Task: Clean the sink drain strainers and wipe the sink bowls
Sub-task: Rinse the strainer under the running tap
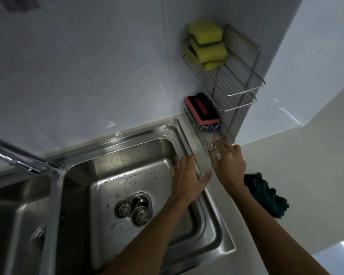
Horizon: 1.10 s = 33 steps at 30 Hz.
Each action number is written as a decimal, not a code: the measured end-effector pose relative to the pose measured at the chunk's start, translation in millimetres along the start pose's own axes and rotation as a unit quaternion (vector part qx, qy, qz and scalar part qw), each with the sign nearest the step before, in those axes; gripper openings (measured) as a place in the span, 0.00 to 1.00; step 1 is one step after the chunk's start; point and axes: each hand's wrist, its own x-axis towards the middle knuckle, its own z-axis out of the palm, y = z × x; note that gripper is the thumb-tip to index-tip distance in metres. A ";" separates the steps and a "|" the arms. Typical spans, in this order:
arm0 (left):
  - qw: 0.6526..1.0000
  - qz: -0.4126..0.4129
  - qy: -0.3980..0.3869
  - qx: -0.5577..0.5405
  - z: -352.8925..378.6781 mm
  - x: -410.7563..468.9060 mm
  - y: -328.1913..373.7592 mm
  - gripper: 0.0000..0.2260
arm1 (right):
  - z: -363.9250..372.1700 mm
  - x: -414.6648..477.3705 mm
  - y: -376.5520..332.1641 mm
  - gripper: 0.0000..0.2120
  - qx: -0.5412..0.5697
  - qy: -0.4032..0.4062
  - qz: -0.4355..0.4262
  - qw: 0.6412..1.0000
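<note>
Both forearms are reaching up from the lower edge. Left hand (187,176) is lying flat, fingers straight, on the right rim of the right sink bowl (111,175). Right hand (227,161) is reaching to the lower wire rack (204,138), its fingertips meeting a thin red-handled brush (214,140); whether they are pinching it is not showing clearly. 2 speckled strainers (123,209) are lying on the dirty bowl floor beside the open drain (140,199). A dark green cloth (266,195) is sitting on the counter (306,175) near the right wrist.
</note>
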 end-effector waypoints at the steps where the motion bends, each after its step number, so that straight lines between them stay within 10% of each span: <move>1: 1.000 0.000 -0.001 0.003 0.0 -0.2 -1.0 0.38 | 1.2 -0.8 0.2 0.18 -0.005 -0.006 -0.007 1.000; 11: 1.000 0.017 0.002 0.014 -13.3 -13.5 -13.4 0.38 | -19.3 -4.2 -19.6 0.29 0.000 -0.025 -0.001 1.000; 18: 0.999 0.002 0.029 0.037 -90.9 -64.4 -98.8 0.37 | -26.0 -33.9 -144.7 0.18 0.245 -0.048 -0.023 0.968; 21: 0.994 -0.072 0.077 0.037 -141.2 -104.3 -161.8 0.36 | -8.0 -57.9 -224.9 0.16 0.427 -0.180 0.056 0.885; 28: 0.965 -0.175 0.183 0.072 -269.8 -149.8 -301.7 0.40 | 56.0 -116.0 -401.7 0.18 0.656 -0.422 0.321 0.538; 33: 0.968 -0.090 0.091 0.214 -324.4 -108.8 -368.2 0.40 | 104.1 -113.5 -480.9 0.18 0.686 -0.407 0.391 0.460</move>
